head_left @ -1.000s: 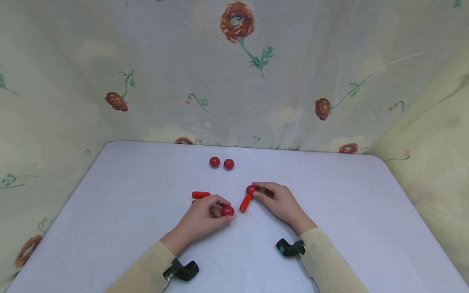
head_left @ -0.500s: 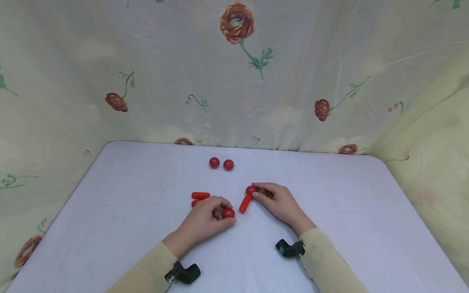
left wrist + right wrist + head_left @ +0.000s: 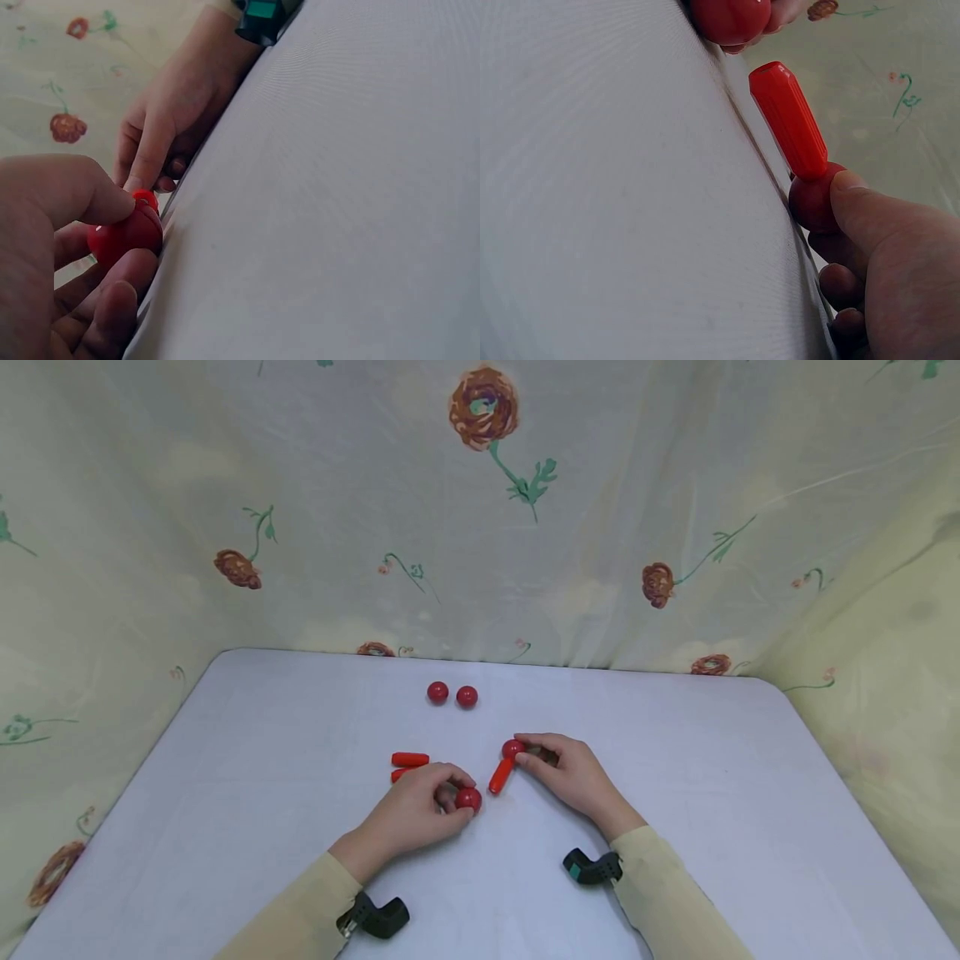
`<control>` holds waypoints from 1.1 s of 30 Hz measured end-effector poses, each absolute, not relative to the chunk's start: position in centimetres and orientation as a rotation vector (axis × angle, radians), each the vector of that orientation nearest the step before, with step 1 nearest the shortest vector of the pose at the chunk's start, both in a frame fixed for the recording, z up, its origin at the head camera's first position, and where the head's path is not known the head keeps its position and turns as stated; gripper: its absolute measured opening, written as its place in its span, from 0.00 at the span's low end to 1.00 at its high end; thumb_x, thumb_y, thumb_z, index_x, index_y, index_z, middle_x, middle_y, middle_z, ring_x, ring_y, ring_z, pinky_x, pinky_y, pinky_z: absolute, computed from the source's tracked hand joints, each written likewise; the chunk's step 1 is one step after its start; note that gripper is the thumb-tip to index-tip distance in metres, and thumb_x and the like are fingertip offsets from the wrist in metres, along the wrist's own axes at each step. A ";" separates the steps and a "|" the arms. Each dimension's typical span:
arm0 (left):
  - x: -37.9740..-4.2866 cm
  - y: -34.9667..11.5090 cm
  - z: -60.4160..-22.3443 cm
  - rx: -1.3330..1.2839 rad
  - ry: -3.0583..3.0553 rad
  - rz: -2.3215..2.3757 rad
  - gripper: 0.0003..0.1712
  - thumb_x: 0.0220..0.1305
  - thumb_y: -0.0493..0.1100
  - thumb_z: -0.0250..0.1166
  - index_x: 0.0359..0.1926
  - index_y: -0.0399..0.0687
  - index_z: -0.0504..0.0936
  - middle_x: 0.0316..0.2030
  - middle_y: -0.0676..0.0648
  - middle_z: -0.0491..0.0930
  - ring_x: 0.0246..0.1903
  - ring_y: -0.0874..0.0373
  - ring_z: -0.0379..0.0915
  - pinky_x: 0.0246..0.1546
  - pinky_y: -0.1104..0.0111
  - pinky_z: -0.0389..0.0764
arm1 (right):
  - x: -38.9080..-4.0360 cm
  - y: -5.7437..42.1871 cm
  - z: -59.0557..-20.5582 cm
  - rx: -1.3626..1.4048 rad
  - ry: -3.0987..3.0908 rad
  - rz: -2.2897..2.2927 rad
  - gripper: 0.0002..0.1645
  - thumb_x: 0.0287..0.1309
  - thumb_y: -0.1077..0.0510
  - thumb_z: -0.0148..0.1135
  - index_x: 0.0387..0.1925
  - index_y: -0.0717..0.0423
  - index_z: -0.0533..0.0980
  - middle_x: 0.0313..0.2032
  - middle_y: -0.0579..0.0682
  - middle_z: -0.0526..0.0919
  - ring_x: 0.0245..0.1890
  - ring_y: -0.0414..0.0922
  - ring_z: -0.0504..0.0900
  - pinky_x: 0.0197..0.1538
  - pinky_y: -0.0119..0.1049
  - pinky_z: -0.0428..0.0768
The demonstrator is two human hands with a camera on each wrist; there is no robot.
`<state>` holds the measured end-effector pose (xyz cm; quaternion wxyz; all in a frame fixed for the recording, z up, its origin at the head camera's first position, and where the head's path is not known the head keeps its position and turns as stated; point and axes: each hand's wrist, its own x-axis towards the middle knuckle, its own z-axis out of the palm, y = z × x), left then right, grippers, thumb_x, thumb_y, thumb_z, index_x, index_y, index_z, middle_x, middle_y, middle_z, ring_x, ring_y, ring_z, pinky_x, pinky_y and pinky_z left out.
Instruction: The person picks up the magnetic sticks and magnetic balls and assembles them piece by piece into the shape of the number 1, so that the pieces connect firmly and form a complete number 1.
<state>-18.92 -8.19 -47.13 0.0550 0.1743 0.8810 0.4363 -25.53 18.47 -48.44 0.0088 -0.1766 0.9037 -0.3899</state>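
Observation:
My left hand (image 3: 408,810) holds a glossy red ball (image 3: 468,800) between thumb and fingers, low over the white table. The left wrist view shows this ball (image 3: 126,238) close up, with the other hand behind it. To its right, my right hand (image 3: 568,777) pinches a second red ball (image 3: 513,749). A bright red ridged stick (image 3: 789,120) extends from that second ball, its free, flat end directed toward the left hand's ball. Two similar red sticks, one farther back (image 3: 410,759) and one partly hidden (image 3: 400,774), lie just beyond my left hand.
Two more red balls, a left one (image 3: 438,692) and a right one (image 3: 467,697), sit toward the back of the white table (image 3: 675,760). A flowered curtain (image 3: 337,485) hangs behind and at both sides. Black cameras are strapped at both wrists.
My left hand has shifted slightly nearer the body with its ball, uncovering more of the second loose stick. Its thumb has drawn back a little. The right hand keeps its place.

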 end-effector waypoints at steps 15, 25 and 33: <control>-19.1 -7.7 -47.3 0.600 2.691 1.358 0.16 0.55 0.55 0.75 0.44 0.64 0.82 0.37 0.65 0.79 0.32 0.67 0.77 0.34 0.71 0.80 | -25.7 18.4 -48.5 -0.595 2.844 -1.229 0.25 0.61 0.37 0.64 0.57 0.40 0.81 0.45 0.38 0.83 0.38 0.42 0.77 0.41 0.39 0.79; -19.1 -7.1 -47.3 0.645 2.736 1.315 0.17 0.55 0.57 0.75 0.44 0.64 0.83 0.35 0.66 0.78 0.31 0.66 0.74 0.32 0.71 0.78 | -25.7 18.4 -48.5 -0.592 2.840 -1.241 0.25 0.60 0.37 0.65 0.55 0.40 0.81 0.43 0.37 0.83 0.36 0.42 0.76 0.38 0.39 0.79; -19.1 -6.7 -47.3 0.622 2.766 1.278 0.18 0.54 0.59 0.75 0.45 0.64 0.83 0.35 0.66 0.78 0.30 0.66 0.74 0.31 0.71 0.77 | -25.6 18.4 -48.5 -0.608 2.846 -1.239 0.24 0.61 0.37 0.65 0.55 0.40 0.81 0.42 0.37 0.83 0.35 0.42 0.76 0.37 0.39 0.78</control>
